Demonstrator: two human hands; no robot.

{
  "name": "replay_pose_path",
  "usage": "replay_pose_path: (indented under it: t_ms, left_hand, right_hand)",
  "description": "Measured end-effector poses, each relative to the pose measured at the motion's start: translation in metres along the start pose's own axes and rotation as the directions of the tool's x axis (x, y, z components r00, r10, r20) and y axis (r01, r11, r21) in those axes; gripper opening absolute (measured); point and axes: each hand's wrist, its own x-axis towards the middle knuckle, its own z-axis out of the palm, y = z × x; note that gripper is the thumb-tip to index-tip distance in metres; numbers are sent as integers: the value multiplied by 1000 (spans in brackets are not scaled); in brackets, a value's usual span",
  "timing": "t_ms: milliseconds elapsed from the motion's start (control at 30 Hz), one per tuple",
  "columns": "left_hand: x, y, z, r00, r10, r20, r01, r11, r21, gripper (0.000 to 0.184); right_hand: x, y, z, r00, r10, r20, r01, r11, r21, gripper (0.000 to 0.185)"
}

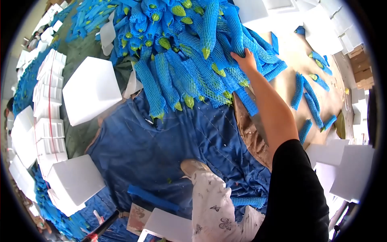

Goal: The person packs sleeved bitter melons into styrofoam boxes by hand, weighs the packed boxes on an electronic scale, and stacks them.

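Seen from a head-worn camera with a round, dark-edged view, a person's bare right hand (246, 62) reaches to the right side of a large heap of green, bumpy-skinned vegetables (189, 101) in blue mesh sleeves (163, 76). The thumb points left and the hand touches the sleeved pieces, but the fingers are partly hidden, so I cannot tell whether it grips one. The left hand is out of view; its state cannot be told.

The heap fills the upper middle, its lower edge meeting a rumpled dark blue cloth (149, 149). On the tan floor (278, 90) to the right, well apart from the heap's edge, more sleeved pieces (312, 109) lie scattered. At left stand two large white boxes (92, 92), one above the other in the view, beside a stack of white containers (50, 97) with a red cord (50, 86). Below, a shoe (193, 167) and butterfly-print trousers (213, 201) show beside a black sleeve (300, 193).
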Motion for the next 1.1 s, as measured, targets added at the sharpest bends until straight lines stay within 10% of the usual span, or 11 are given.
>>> replay_pose_path:
  t_ms: [67,133,333,500,600,733,867,933,1100]
  left_hand:
    - [3,-7,5,993,110,-51,-111,994,-12,65]
    - [7,25,-24,999,-41,-14,43,987,154,61]
    - [21,49,1,954,47,-298,-35,998,44,53]
    - [-28,14,4,877,64,-475,-178,963,-200,50]
    - [-22,-44,42,744,-263,-614,148,961,-233,43]
    - [-27,-39,24,803,-127,-583,-84,943,-321,33]
    - [-28,-49,30,786,-66,-614,-196,916,-350,35]
    - [-33,-49,31,814,-83,-575,-205,884,-419,40]
    - [-58,-61,1,766,-19,-643,-322,854,-409,27]
  right_hand:
    - [-30,16,-13,988,2,155,-99,778,621,64]
    - [-102,23,-53,942,5,335,-306,420,854,53]
    - [-266,54,-115,824,-294,485,-231,608,760,52]
    - [-304,-110,-199,175,-948,267,320,311,895,52]
    - [-381,-218,-253,-255,-937,239,234,180,955,46]
    - [-518,-269,-257,-547,-835,50,252,-108,962,37]
    - [-628,-232,-201,-554,-802,222,229,110,967,35]
    - [-654,-198,-152,-543,-825,153,619,-271,737,34]
    - [-658,-198,-176,-475,-877,75,726,-342,596,53]
